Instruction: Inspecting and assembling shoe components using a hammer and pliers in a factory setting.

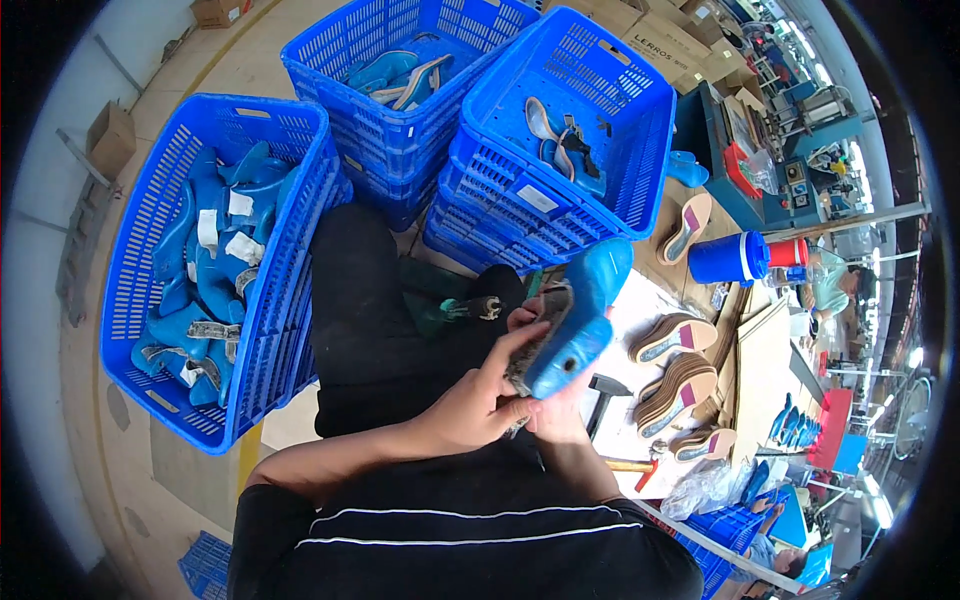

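Far left on the floor sits a big blue crate (140, 330), full of blue shoe lasts w/ white paper bits on them. Next to it, 2 more blue crates: the middle crate (400, 90) & the right crate (590, 150), each w/ a few lasts and insoles inside.

In the middle, the person sits in black pants. The left hand (475, 400) has its fingers curled tight round the side of a blue shoe last (580, 320). The right hand (555, 405) holds the same last from under; its fingers are mostly hidden behind, so can't tell how they are bent. The last sits just above the lap, tilted, its narrow end up toward the right crate.

Right of the hands is a work table (760, 370). A hammer (605, 395) lies near the right hand. Further right is a stack of tan insoles (680, 385), & a blue cup (728, 258) stands at the back.
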{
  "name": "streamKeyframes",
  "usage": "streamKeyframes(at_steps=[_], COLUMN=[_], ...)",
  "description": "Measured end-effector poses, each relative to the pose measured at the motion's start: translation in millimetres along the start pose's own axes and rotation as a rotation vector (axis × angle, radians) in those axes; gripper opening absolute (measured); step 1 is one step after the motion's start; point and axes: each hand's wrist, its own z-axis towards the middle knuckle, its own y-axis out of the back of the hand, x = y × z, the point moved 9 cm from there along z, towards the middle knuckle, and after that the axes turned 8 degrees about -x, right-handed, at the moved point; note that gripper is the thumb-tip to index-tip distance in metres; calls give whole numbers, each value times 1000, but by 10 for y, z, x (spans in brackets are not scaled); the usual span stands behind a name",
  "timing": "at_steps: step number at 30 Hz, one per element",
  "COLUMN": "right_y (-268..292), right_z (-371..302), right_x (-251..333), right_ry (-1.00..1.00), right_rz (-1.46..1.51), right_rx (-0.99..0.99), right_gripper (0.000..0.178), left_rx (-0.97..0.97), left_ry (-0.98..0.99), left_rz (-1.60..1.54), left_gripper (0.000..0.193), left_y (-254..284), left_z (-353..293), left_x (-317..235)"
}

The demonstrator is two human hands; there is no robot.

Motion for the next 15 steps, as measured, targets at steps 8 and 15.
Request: streamKeyframes(at_steps=[8, 15], right_y=[-116, -189], right_z=[-228, -413], right_x=[233, 185], right_ry=[592, 717], right_rz=[-533, -861], right_rx=[-151, -174], right_gripper=[69, 74], left_rx=[10, -155], left_ry=[354, 440], left_rz=[-369, -837], left_gripper=[52, 32], left_y=[119, 145], left_z=[-14, -66], left_x=[420, 558])
